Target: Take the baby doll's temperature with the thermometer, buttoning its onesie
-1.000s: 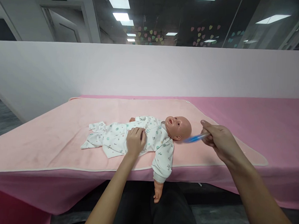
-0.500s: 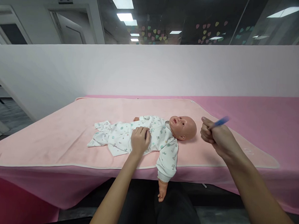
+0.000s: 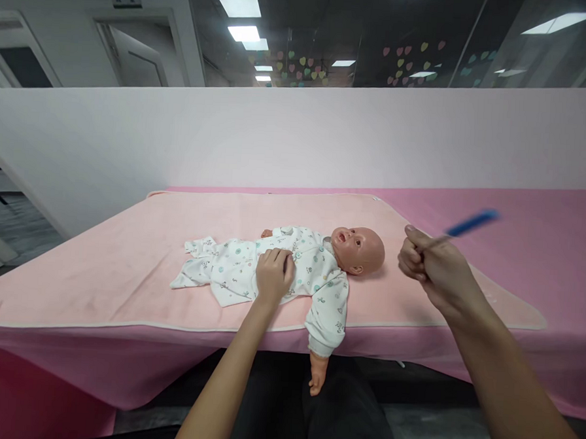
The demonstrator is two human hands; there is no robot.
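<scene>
Landmark: the baby doll [image 3: 295, 272], laid on its back along the pale pink blanket [image 3: 123, 269], head toward the right.

Nearest the wearer, one doll arm [image 3: 322, 342] is seen hanging over the blanket's front edge, bare hand below the table [image 3: 543, 213] line.

On the doll's chest the left hand [image 3: 272, 275] is rested, fingers curled together and pressed onto the white printed romper [image 3: 231, 269]; nothing is gripped, the cloth is only held down.

Right of the doll's head [image 3: 359, 249], just apart from it, the right hand [image 3: 435, 266] is raised. Its fingers are clamped on the near end of a slim blue-tipped stick [image 3: 464, 225], possibly a thermometer; motion blur prevents a surer name. The blue end is pointed up and away from the head.

Judgement on handling: the stick is best kept pinched close to its end for control, and the doll kept steadied at the chest so the head does not roll. The dangling arm could drag the body toward the edge if the hold is eased.

Beyond the doll, the pink-covered table is backed by a white partition wall [image 3: 277, 140].
</scene>
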